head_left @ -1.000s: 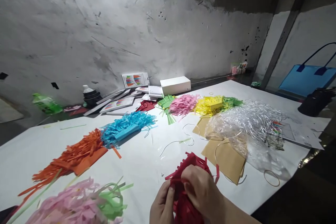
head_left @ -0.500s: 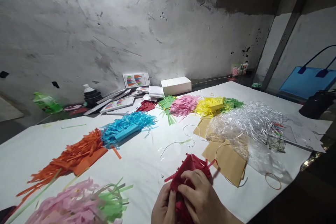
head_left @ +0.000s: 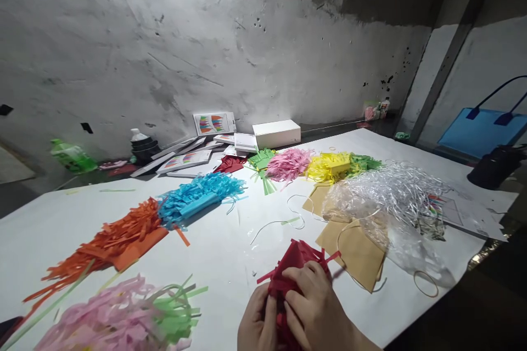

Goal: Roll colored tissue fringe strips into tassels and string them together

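Observation:
Both my hands close round a dark red fringed paper tassel (head_left: 290, 260) near the front edge of the table. My left hand (head_left: 258, 318) pinches its lower left side, thumb upward. Across the right side lies my right hand (head_left: 315, 304), its bent fingers pressing on the folded paper. Loose red strips stick out left and right beyond the fingers, and the lower part of the tassel is partly hidden. Brown paper sheets (head_left: 354, 252) lie just right of my right hand. A thin white cord (head_left: 296, 214) curls on the white table covering (head_left: 222, 263) beyond.
Orange (head_left: 119, 236) and blue fringed paper (head_left: 201, 194) lie left; pink and green fringe (head_left: 111, 318) sits front left. Further pink (head_left: 288, 164) and yellow bunches (head_left: 329, 167) stand behind. Silvery tinsel (head_left: 399, 189) in clear plastic lies right. Flat packs (head_left: 187, 160) and a white box (head_left: 276, 134) line the wall.
My right fingers have shifted slightly on the red paper, which stays in both hands. The view has moved a little; the other things lie as before.

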A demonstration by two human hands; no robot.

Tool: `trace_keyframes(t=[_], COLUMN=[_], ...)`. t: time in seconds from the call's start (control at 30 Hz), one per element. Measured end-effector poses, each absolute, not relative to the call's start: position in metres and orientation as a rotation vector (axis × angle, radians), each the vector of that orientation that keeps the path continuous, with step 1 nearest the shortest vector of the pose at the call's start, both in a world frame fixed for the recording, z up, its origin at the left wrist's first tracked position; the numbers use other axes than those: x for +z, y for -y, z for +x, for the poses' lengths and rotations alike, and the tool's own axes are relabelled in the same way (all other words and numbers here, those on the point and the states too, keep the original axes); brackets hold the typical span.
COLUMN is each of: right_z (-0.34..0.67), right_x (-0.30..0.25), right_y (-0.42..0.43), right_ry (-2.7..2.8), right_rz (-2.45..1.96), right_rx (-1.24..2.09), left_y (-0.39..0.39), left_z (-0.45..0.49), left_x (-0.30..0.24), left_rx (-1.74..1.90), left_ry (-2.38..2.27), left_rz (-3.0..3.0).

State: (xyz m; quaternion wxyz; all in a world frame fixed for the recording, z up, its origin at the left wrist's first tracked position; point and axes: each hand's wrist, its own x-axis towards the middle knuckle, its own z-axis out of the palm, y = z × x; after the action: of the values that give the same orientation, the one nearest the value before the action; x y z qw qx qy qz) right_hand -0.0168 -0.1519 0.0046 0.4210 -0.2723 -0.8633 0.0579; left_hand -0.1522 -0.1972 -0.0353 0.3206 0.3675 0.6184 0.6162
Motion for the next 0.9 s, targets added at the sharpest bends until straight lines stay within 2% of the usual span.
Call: trace_keyframes(t=[0.13, 0.47, 0.53, 0.73, 0.8, 0.9], right_z=[-0.019, -0.015, -0.013, -0.010, -0.012, -0.012], right_x=[0.002, 0.011, 0.012, 0.010, 0.010, 0.015], right_y=[0.153, 0.144, 0.141, 0.141, 0.141, 0.135], right_ry=[2.106, 1.809, 1.822, 2.024, 2.161, 2.298], right_rz=[-0.704, -0.907, -0.859, -0.650, -0.675, -0.882], right_rx=[0.315, 1.089, 1.021, 0.114, 0.129, 0.475], left_y=[0.199, 0.200, 0.200, 0.201, 0.200, 0.196], left_z=[-0.152, -0.155, -0.157, -0.170, -0.176, -0.186], left_x=[-0.038, -0.042, -0.042, -0.038, -0.036, -0.035], left_rx=[1.611, 1.535, 1.525, 1.473, 1.435, 1.375], left_ry=[-1.599, -1.488, -1.492, -1.639, -1.620, -1.574], left_rz=[0.943, 0.984, 1.077, 1.717, 1.894, 2.114])
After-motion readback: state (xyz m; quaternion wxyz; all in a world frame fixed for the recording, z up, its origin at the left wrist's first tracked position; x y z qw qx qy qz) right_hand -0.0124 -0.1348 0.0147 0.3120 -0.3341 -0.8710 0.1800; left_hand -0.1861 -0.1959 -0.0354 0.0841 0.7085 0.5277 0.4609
